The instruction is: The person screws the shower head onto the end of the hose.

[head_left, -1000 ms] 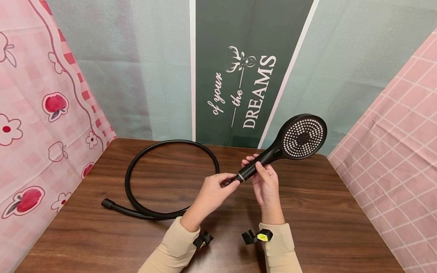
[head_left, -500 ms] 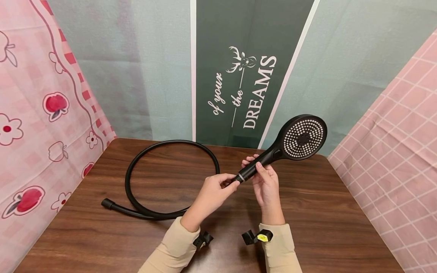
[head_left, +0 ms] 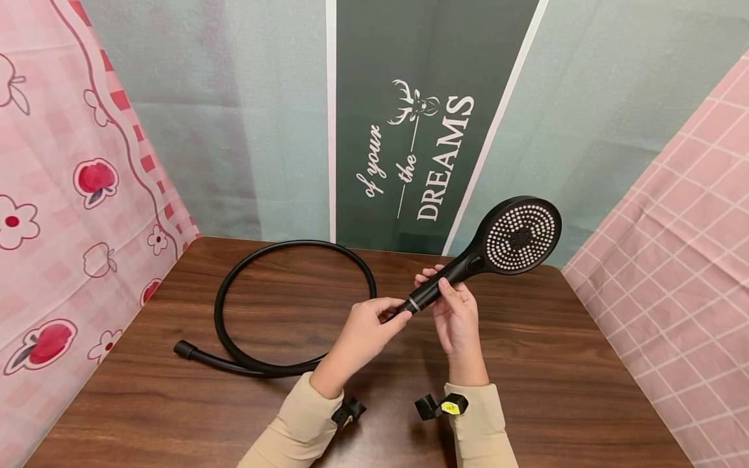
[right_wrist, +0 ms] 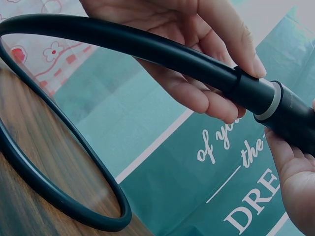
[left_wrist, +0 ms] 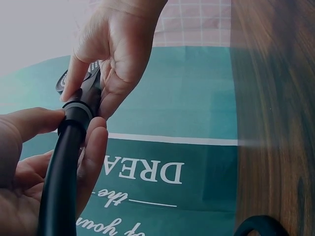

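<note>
A black handheld shower head point(head_left: 519, 235) with pale nozzle dots is held above the table, tilted up to the right. My right hand point(head_left: 458, 318) grips its handle, thumb along the near side. At the handle's lower end, my left hand point(head_left: 364, 328) pinches the end fitting point(right_wrist: 252, 93) of a black shower hose point(head_left: 217, 305). A pale ring point(right_wrist: 271, 101) shows between the fitting and the handle; how tightly they are joined I cannot tell. From there the hose loops across the table to its loose end point(head_left: 186, 350) at the left.
The brown wooden table point(head_left: 544, 370) runs up to a green and grey printed cloth point(head_left: 380, 58) at the back. Pink patterned cloths hang on the left point(head_left: 52, 273) and right point(head_left: 673, 260). Each sleeve carries a small black wrist device point(head_left: 445, 406).
Almost nothing differs. Both hands stay in place on the shower head and the hose fitting, with only a very slight shift of the left fingers and the shower head.
</note>
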`<state>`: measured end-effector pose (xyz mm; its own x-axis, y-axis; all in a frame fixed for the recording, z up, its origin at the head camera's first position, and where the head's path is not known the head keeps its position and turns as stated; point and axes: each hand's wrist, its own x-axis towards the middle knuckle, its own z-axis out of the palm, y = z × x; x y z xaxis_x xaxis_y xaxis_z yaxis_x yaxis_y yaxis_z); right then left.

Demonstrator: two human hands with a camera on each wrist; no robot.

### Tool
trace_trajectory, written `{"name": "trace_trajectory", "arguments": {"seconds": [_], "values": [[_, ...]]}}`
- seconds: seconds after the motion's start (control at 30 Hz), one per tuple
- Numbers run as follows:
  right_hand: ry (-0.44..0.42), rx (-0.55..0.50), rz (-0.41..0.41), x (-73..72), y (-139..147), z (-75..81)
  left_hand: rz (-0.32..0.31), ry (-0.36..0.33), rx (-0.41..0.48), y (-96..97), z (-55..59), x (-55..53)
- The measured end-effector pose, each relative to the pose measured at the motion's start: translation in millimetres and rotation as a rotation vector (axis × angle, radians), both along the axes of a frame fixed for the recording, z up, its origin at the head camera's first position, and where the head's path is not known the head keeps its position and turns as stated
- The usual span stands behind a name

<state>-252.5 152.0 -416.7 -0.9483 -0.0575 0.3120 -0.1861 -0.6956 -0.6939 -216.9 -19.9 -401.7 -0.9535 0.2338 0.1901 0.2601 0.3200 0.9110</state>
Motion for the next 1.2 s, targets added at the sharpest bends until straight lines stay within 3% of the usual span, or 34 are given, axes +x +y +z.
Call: {"name": "trace_trajectory", "arguments": {"seconds": [0.63,1.2], "values": [[0.004,-0.003,0.005,0.0,0.1,0.0,-0.016,-0.033,0.028,-1.0,4.3,2.1],[-0.003,0.000,-0.003,0.1,-0.1,0.5,-0.002,-0.001,0.015,-0.8,1.4,0.9]]}}
